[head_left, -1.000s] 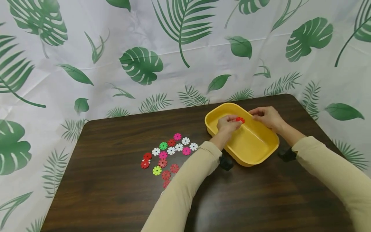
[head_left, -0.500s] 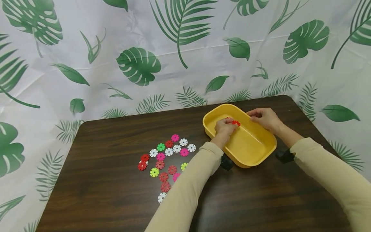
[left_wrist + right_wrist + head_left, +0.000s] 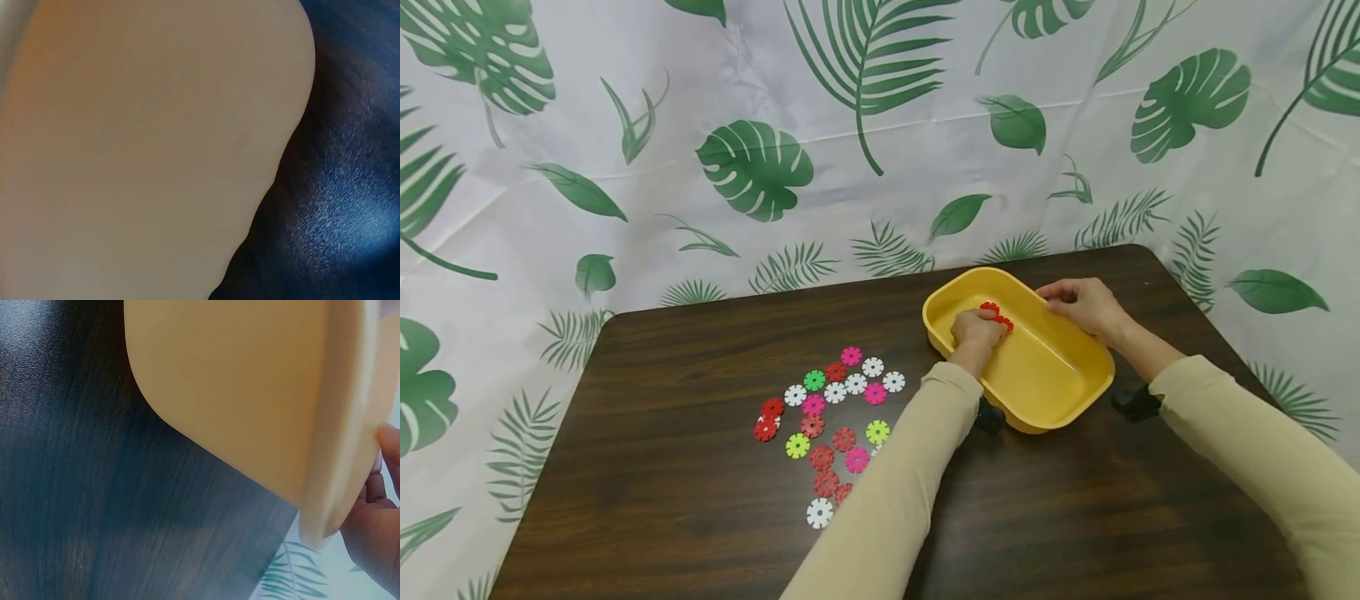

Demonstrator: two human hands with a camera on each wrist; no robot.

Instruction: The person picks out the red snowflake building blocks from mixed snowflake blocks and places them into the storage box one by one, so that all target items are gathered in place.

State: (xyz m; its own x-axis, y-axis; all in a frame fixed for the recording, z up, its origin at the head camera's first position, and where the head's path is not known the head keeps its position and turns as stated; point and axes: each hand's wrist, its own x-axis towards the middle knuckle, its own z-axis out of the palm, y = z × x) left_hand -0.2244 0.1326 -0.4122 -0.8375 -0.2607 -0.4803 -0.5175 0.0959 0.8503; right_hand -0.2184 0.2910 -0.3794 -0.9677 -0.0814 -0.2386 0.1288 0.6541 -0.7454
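A yellow plastic tub (image 3: 1037,379) stands on the dark wooden table, toward the right. Reaching inside it, my left hand (image 3: 976,333) holds red notched discs (image 3: 1004,323) in curled fingers, though its fingertips are mostly hidden. My right hand (image 3: 1086,304) pinches the tub's far right rim. In the right wrist view, the thumb and curled fingers of that hand (image 3: 372,534) grip the rim beside the tub's outer wall (image 3: 231,381). The tub's wall (image 3: 150,150) fills most of the left wrist view, where no fingers show.
Several notched discs (image 3: 855,383) in white, pink, red, green and yellow lie flat, left of the tub. My left sleeve (image 3: 887,492) covers part of them. A leaf-printed cloth (image 3: 760,171) hangs behind the table's back edge.
My left hand has moved slightly left and down in the tub, the red discs moving with it. My right hand keeps its place on the rim. The head view has shifted slightly.
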